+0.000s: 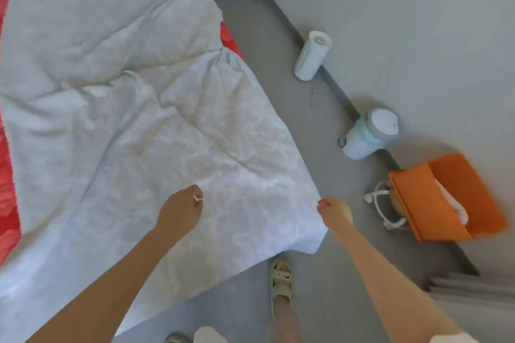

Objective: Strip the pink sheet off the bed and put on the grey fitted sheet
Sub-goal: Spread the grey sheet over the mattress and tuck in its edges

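The pale grey fitted sheet (pixel 156 125) lies rumpled over the bed, and its near right corner hangs over the mattress edge. The pink sheet (pixel 8 184) shows as a red-pink strip along the left side and as a small patch (pixel 230 37) at the right edge. My left hand (pixel 181 210) is over the near part of the grey sheet, fingers curled, pinching a bit of fabric. My right hand (pixel 334 213) grips the grey sheet's right edge near the hanging corner.
A narrow grey floor strip runs between the bed and the wall. Along the wall stand a paper towel roll (pixel 312 56), a white-and-green jug (pixel 367 135) and an orange box (pixel 443 198) with a white cable (pixel 379 203). My sandalled foot (pixel 280 281) stands by the bed corner.
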Demonstrator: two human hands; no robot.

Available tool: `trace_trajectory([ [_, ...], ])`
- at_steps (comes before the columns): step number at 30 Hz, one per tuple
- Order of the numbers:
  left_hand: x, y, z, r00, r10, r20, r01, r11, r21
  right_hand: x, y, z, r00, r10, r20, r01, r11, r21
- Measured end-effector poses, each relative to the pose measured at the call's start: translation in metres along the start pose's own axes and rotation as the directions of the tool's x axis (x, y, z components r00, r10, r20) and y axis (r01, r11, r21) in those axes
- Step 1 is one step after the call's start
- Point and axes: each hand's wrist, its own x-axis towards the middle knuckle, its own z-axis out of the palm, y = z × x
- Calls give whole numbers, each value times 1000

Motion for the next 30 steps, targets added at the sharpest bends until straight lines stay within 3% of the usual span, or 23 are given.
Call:
trace_trajectory([
  [8, 83, 160, 163, 938, 163, 306, -195, 978, 78, 92, 162, -3, 917, 375, 136, -398, 880, 258],
  [12, 123, 209, 238, 880, 196, 432, -315, 923, 223, 138, 214, 20, 852, 453, 261, -520, 790, 324],
  [17, 172, 237, 304, 823, 247, 512, -500, 742, 445, 196, 242, 62, 767, 448, 459, -635, 629, 448],
  [20, 197, 241, 339, 807, 194, 558, -545, 611, 575, 233, 253, 89, 749, 439, 497, -660, 568, 493],
  [26, 251, 233, 393, 710, 302, 637, -700, 398, 593, 303, 284, 137, 776, 343, 530, -612, 614, 498],
  [30, 263, 222, 412, 677, 356, 644, -735, 366, 570, 341, 300, 168, 759, 232, 608, -595, 626, 504],
])
